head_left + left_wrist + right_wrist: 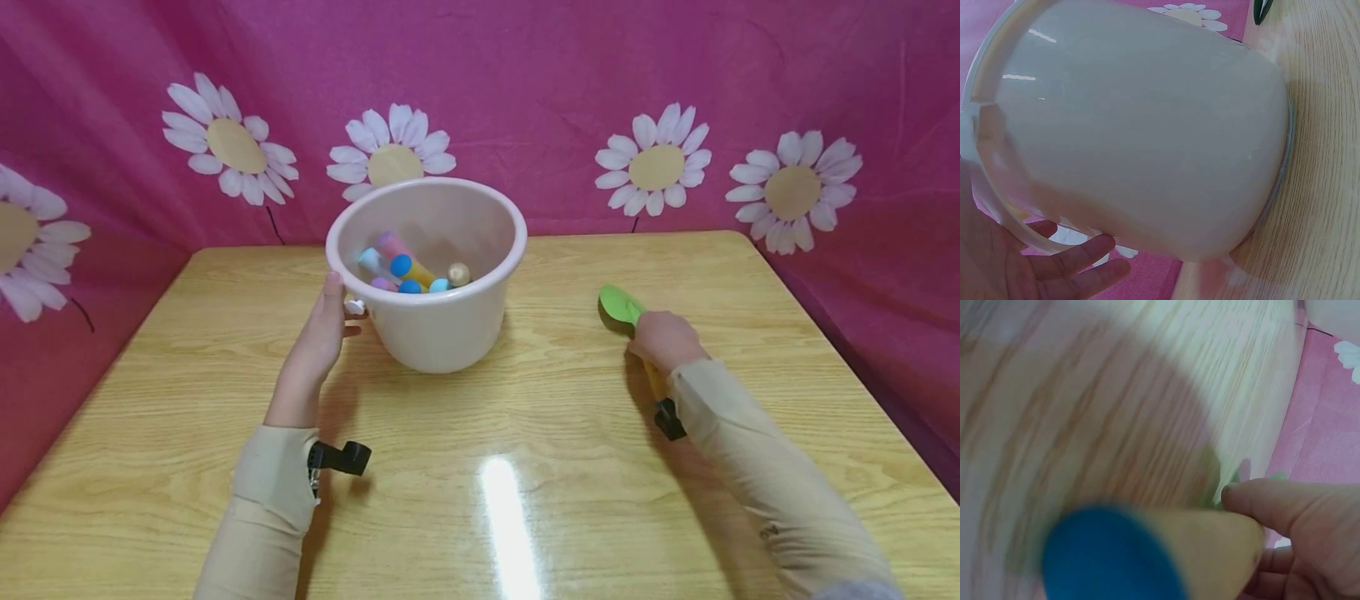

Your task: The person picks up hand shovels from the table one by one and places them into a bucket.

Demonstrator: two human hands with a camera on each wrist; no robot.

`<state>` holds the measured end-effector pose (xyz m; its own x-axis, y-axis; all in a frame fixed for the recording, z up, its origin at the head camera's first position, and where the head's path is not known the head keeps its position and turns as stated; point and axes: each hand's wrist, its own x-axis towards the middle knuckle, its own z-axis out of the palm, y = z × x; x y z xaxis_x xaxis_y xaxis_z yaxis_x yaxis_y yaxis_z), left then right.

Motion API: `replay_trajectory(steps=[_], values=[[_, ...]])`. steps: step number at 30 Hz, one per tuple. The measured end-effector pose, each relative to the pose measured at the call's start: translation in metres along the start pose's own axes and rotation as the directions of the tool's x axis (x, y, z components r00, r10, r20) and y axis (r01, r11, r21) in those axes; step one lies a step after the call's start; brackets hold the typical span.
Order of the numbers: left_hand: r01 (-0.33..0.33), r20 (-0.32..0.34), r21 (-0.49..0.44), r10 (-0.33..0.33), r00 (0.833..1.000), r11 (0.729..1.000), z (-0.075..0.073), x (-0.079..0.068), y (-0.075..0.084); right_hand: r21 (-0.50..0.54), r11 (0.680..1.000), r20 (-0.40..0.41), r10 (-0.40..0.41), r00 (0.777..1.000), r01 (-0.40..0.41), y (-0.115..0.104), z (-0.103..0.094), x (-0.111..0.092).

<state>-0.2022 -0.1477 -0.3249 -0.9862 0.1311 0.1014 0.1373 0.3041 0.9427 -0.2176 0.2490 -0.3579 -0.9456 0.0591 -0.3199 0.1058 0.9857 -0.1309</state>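
A pale pink bucket [442,333] stands upright on the table, left of centre. My left hand [322,333] holds it at the left side of its rim, and in the left wrist view several fingers [1079,259] lie fairly straight beside the wall. Inside the bucket are several coloured handles, among them a yellow one with a blue end [402,266], and a tan ball-shaped end [459,274]. Over to the right, my right hand [667,340] grips a spoon-shaped tool with a green head [619,303], low over the table. Its yellow handle [1210,550] ends in a blue tip [1110,556].
The wooden table [450,442] reaches back to a pink cloth [525,75] printed with white daisies, which also hangs at both sides. Each wrist carries a black camera mount, the left one [341,458] and the right one [669,419].
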Motion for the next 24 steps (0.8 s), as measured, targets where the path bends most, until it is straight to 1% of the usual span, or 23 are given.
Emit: replay_trajectory(steps=[6,15,19,22,24], values=[[-0.009,0.007,-0.006,0.009,1.000,1.000,0.000,-0.001,0.000,-0.020,0.999,-0.078,-0.027,0.997,0.025,0.006,-0.002,-0.002],[-0.002,0.011,0.001,0.002,1.000,1.000,0.000,0.001,0.000,-0.041,0.999,-0.126,-0.039,0.991,0.034,0.011,-0.018,-0.014],[0.002,0.011,0.003,-0.002,1.000,1.000,-0.001,0.001,0.000,-0.053,0.998,-0.129,-0.035,0.991,0.028,0.010,-0.025,-0.016],[-0.003,0.014,0.013,0.003,1.000,1.000,-0.002,0.001,-0.001,-0.059,0.998,-0.149,-0.038,0.988,0.029,0.010,-0.029,-0.016],[-0.004,0.015,0.016,0.004,1.000,1.000,-0.001,0.001,-0.002,-0.060,0.997,-0.176,-0.054,0.983,0.044,0.010,-0.032,-0.016]])
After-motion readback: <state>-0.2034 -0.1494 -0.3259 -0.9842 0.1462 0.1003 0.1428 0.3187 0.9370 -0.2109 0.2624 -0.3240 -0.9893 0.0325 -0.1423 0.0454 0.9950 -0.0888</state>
